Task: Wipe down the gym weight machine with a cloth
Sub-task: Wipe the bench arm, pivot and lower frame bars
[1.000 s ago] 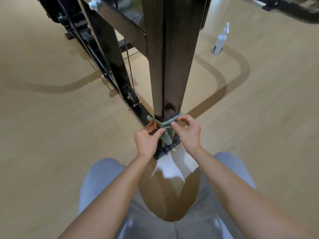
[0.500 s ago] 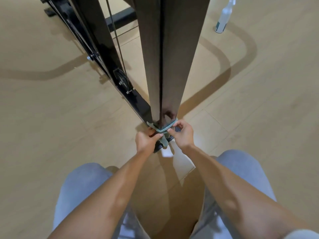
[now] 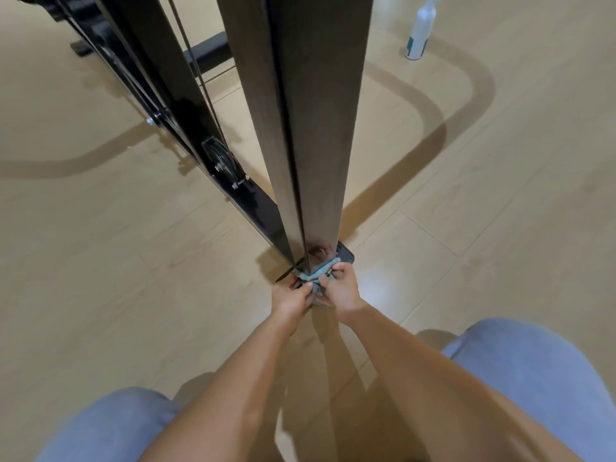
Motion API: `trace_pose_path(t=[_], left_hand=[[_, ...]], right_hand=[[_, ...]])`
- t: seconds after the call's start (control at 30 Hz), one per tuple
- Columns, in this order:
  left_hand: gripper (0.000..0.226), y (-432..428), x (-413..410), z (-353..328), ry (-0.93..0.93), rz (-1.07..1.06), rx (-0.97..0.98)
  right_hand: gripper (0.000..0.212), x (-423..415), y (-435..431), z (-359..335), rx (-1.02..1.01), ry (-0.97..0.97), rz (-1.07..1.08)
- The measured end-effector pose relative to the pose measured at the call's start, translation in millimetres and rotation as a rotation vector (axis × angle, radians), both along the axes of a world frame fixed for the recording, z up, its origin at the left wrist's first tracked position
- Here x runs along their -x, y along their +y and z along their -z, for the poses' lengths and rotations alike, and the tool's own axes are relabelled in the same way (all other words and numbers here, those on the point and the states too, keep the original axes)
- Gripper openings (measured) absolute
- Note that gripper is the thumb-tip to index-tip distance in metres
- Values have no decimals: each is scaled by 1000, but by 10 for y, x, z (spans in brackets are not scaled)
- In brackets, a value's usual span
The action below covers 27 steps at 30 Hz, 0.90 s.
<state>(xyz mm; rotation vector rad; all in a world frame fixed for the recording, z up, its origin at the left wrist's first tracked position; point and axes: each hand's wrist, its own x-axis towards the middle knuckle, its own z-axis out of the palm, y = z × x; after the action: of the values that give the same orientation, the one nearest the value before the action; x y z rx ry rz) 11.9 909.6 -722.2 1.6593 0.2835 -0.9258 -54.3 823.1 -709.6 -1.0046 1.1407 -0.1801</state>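
A black upright post (image 3: 310, 135) of the weight machine rises from the floor straight ahead of me. A grey-green cloth (image 3: 315, 274) is wrapped round the very foot of the post, just above its base plate (image 3: 345, 254). My left hand (image 3: 290, 300) grips the cloth's left end and my right hand (image 3: 343, 290) grips its right end, the two ends crossing in front of the post. Both forearms stretch down and forward from my knees.
A slanted black frame bar with a pulley (image 3: 221, 160) and cable (image 3: 196, 71) runs back left from the post's foot. A white spray bottle (image 3: 418, 31) stands on the tan wood floor at the back right. My grey-clad knees (image 3: 520, 371) frame the bottom.
Both hands have slid the wrapped cloth down the post to its foot, and my head has risen, so the hands look further away.
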Motion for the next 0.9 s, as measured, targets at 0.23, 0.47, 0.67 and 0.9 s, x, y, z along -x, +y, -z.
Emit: trace_pose_path(t=[0.23,0.47,0.67,0.9], left_hand=[[13,-37,129,-248,6,-93,-9],[17,-73,239,-932,9,-188,79],[22,80,312,-1456,1,-162,94],[40,71,389,-1668,48,-201,231]], right_hand=[[42,63,-51,-175,-243,-56,18],[36,86,-279,-569,18,-248,37],[37,74,-608,-988,195,-341,-89],[77,181,-753,-1060,62,-471,-410]])
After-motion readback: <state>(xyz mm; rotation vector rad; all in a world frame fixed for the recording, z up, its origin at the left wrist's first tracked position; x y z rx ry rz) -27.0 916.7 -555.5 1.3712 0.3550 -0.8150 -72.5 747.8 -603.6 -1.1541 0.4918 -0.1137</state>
